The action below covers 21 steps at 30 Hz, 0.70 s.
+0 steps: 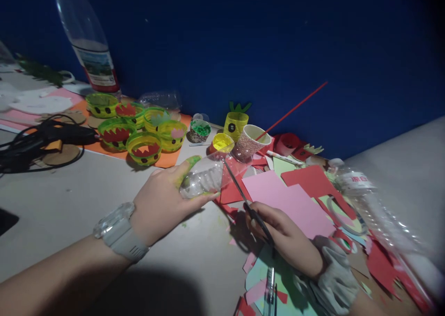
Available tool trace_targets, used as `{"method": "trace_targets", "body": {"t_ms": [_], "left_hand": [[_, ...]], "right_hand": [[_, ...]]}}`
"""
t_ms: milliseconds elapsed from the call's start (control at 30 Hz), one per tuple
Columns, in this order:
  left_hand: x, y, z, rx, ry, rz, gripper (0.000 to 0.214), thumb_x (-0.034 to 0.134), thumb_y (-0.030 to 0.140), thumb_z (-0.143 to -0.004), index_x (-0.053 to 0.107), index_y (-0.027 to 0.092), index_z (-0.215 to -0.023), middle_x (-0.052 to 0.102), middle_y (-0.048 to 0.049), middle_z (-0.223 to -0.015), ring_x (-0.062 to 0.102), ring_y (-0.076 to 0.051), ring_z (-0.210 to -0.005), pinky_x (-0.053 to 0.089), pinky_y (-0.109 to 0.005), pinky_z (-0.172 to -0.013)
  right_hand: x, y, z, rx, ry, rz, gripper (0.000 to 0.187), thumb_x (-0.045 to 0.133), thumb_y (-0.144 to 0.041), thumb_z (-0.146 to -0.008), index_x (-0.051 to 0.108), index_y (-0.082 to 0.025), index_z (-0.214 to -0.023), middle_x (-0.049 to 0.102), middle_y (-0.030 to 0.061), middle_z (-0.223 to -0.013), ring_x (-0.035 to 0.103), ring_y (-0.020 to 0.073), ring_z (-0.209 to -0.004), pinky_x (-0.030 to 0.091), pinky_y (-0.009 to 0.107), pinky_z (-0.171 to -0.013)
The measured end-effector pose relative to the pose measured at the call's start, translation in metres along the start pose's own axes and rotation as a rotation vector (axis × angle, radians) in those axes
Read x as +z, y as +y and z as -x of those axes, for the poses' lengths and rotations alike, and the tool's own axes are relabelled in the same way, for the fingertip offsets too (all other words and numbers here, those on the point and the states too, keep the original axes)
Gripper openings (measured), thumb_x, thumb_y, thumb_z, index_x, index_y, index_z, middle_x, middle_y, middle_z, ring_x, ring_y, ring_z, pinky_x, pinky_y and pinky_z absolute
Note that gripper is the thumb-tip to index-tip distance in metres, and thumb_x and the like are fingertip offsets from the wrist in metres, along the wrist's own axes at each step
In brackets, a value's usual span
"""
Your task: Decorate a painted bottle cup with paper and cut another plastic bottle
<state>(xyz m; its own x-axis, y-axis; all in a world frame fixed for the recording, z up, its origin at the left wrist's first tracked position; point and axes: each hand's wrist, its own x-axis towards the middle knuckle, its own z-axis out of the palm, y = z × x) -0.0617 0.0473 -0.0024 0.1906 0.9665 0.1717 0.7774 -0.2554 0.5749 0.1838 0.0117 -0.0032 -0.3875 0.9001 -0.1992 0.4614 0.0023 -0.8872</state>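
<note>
My left hand (167,195), its thumb and fingertips smeared green and yellow, grips a clear plastic bottle piece (203,177) above the table. In my right hand (278,232) is a pair of dark-handled scissors (259,221). Their blades point up and left and reach the cut edge of the clear plastic; whether they are fully closed is hard to see. Just behind the plastic stand a small cup of yellow paint (223,142) and a patterned paper cup (252,142) with a red stick leaning out of it.
Several yellow-green painted bottle bottoms (144,156) sit on orange paper at left, beside a black glue gun (76,135). A tall bottle (90,56) stands behind them. Green paint (200,129) is in another cup. Pink paper (288,202), red scraps and a clear bottle (378,209) lie at right.
</note>
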Motion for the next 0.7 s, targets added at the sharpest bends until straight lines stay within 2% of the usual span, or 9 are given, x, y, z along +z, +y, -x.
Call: {"method": "trace_targets", "body": {"t_ms": [267, 700], "left_hand": [[-0.0006, 0.0003, -0.0001, -0.009, 0.001, 0.024, 0.075, 0.050, 0.070, -0.072, 0.049, 0.019, -0.126, 0.068, -0.0105, -0.103, 0.061, -0.027, -0.089, 0.043, -0.036, -0.076], [-0.0006, -0.0023, -0.0015, -0.019, -0.002, 0.051, 0.072, 0.052, 0.067, -0.072, 0.050, 0.019, -0.126, 0.065, -0.0100, -0.109, 0.059, -0.027, -0.094, 0.042, -0.037, -0.081]], "right_hand": [[-0.0021, -0.0006, -0.0009, -0.009, -0.005, 0.036, 0.034, 0.045, -0.045, -0.090, 0.045, -0.018, -0.070, 0.041, -0.0028, -0.062, 0.036, 0.0105, -0.055, 0.030, 0.023, -0.051], [-0.0025, 0.0040, 0.0012, 0.008, -0.018, -0.078, 0.032, 0.046, -0.043, -0.090, 0.046, -0.018, -0.070, 0.041, -0.0038, -0.060, 0.036, 0.0086, -0.049, 0.030, 0.022, -0.046]]}}
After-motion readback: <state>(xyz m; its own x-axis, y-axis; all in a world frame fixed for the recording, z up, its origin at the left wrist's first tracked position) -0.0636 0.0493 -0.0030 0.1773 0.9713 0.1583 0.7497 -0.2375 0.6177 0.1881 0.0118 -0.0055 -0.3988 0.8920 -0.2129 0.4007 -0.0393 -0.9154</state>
